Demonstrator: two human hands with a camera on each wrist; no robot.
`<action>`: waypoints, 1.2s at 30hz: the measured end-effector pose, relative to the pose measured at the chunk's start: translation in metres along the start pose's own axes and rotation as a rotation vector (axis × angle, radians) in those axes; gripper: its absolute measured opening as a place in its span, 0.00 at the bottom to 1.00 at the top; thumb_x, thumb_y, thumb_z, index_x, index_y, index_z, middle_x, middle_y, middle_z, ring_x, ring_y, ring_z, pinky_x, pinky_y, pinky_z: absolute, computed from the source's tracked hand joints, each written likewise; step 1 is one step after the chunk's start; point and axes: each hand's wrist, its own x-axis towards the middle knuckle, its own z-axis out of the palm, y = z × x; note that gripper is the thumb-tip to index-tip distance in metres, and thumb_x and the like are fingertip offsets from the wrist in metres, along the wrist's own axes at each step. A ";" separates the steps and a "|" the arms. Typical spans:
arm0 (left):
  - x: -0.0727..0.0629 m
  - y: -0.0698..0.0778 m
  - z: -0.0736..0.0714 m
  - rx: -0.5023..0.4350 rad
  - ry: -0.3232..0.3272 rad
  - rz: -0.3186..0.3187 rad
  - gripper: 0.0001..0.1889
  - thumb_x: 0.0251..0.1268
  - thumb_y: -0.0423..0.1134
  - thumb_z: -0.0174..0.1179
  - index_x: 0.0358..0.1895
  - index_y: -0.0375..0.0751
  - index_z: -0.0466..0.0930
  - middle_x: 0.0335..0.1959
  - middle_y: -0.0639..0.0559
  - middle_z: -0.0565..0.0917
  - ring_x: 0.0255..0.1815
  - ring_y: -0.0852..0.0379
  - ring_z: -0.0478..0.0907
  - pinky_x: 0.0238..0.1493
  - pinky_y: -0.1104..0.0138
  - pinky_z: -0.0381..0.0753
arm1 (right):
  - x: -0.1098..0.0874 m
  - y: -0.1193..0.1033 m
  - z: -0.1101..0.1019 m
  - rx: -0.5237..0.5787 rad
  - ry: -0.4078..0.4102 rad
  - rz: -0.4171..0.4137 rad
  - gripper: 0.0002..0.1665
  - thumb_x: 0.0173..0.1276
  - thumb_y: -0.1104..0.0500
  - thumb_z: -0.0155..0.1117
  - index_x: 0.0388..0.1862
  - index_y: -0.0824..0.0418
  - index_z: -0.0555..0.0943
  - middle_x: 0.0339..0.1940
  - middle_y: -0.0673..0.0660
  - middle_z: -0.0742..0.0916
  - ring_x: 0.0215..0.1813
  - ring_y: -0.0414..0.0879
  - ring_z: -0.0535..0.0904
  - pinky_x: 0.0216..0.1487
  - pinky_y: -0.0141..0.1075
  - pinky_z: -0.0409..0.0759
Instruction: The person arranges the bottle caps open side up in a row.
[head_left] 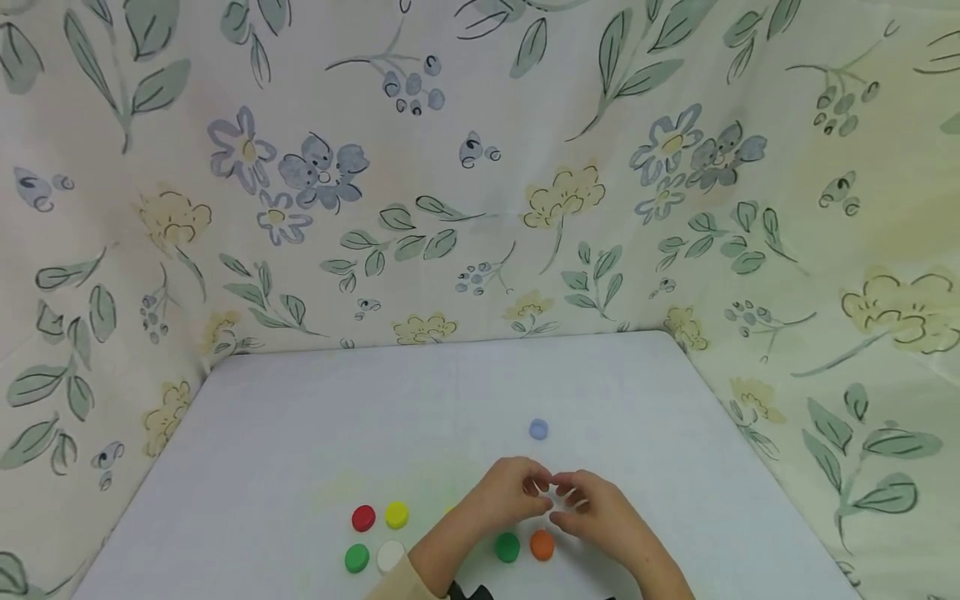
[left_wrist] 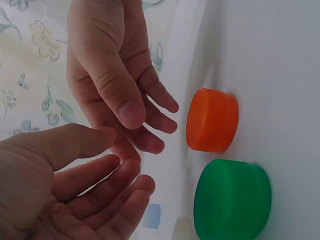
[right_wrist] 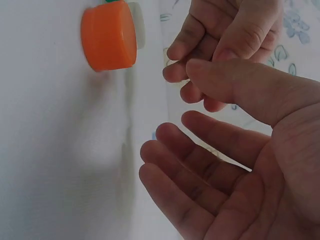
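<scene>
My left hand (head_left: pixel 516 493) and right hand (head_left: pixel 598 510) hover over the white table with fingertips close together. Their fingers are loosely bent, and nothing shows between thumb and fingers of the left hand (left_wrist: pixel 95 185) or of the right hand (right_wrist: pixel 225 175) in the wrist views. Just below them in the head view lie an orange bottle cap (head_left: pixel 542 545) and a green bottle cap (head_left: pixel 507 547). The orange cap (left_wrist: pixel 212 121) and green cap (left_wrist: pixel 232 200) stand large beside the fingers in the left wrist view. A light blue cap (head_left: pixel 538 429) lies beyond both hands.
Left of my left forearm lie a red cap (head_left: pixel 363 517), a yellow cap (head_left: pixel 397 514), another green cap (head_left: pixel 357 558) and a white cap (head_left: pixel 390 556). The forearm mostly hides another yellow cap (head_left: pixel 451 508). Floral cloth (head_left: pixel 450 183) hangs behind the table (head_left: pixel 300 417).
</scene>
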 end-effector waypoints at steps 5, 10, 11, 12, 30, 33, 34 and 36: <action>-0.003 0.002 0.002 0.023 -0.017 -0.018 0.12 0.60 0.33 0.73 0.46 0.40 0.88 0.35 0.61 0.83 0.35 0.65 0.76 0.38 0.70 0.78 | -0.002 0.003 0.003 -0.003 -0.049 0.008 0.27 0.59 0.55 0.80 0.56 0.61 0.84 0.45 0.50 0.85 0.47 0.51 0.80 0.45 0.37 0.82; -0.006 0.002 0.005 0.031 -0.026 -0.046 0.11 0.60 0.33 0.73 0.46 0.41 0.88 0.36 0.61 0.83 0.35 0.65 0.74 0.38 0.70 0.78 | -0.003 0.003 0.004 -0.027 -0.080 0.035 0.26 0.57 0.53 0.82 0.53 0.60 0.85 0.41 0.49 0.84 0.45 0.49 0.79 0.42 0.37 0.81; -0.006 0.002 0.006 0.035 -0.028 -0.051 0.11 0.60 0.33 0.72 0.47 0.41 0.88 0.36 0.60 0.83 0.35 0.65 0.74 0.38 0.70 0.78 | -0.004 0.003 0.004 -0.034 -0.083 0.037 0.26 0.57 0.53 0.82 0.52 0.60 0.85 0.40 0.49 0.84 0.44 0.48 0.78 0.42 0.38 0.81; -0.007 0.001 0.007 0.042 -0.030 -0.058 0.12 0.60 0.34 0.72 0.47 0.42 0.88 0.36 0.60 0.83 0.35 0.65 0.74 0.38 0.70 0.77 | -0.004 0.003 0.005 -0.045 -0.085 0.036 0.26 0.57 0.53 0.82 0.52 0.60 0.85 0.39 0.49 0.84 0.43 0.48 0.78 0.42 0.38 0.80; -0.014 0.003 0.014 0.144 -0.081 -0.088 0.14 0.58 0.33 0.73 0.48 0.39 0.88 0.36 0.58 0.83 0.35 0.64 0.74 0.40 0.69 0.77 | -0.008 0.004 0.013 -0.111 -0.078 -0.019 0.22 0.56 0.56 0.82 0.47 0.61 0.87 0.37 0.48 0.82 0.34 0.40 0.73 0.35 0.34 0.75; -0.016 0.003 0.015 0.156 -0.088 -0.099 0.14 0.58 0.34 0.74 0.48 0.37 0.87 0.36 0.57 0.82 0.35 0.64 0.74 0.41 0.68 0.78 | -0.009 0.005 0.012 -0.133 -0.066 -0.020 0.22 0.55 0.56 0.83 0.47 0.61 0.87 0.36 0.47 0.82 0.33 0.38 0.72 0.35 0.34 0.75; -0.017 0.003 0.016 0.161 -0.087 -0.097 0.14 0.57 0.34 0.74 0.47 0.37 0.87 0.35 0.57 0.82 0.34 0.64 0.73 0.41 0.68 0.78 | -0.010 0.005 0.011 -0.135 -0.067 -0.019 0.22 0.54 0.56 0.83 0.47 0.61 0.87 0.36 0.47 0.82 0.34 0.38 0.72 0.35 0.34 0.75; -0.018 0.002 0.017 0.168 -0.088 -0.095 0.14 0.56 0.34 0.74 0.47 0.36 0.88 0.34 0.57 0.82 0.33 0.64 0.73 0.42 0.68 0.78 | -0.012 0.005 0.011 -0.132 -0.076 -0.015 0.23 0.53 0.56 0.84 0.46 0.60 0.87 0.36 0.47 0.82 0.34 0.38 0.72 0.36 0.34 0.76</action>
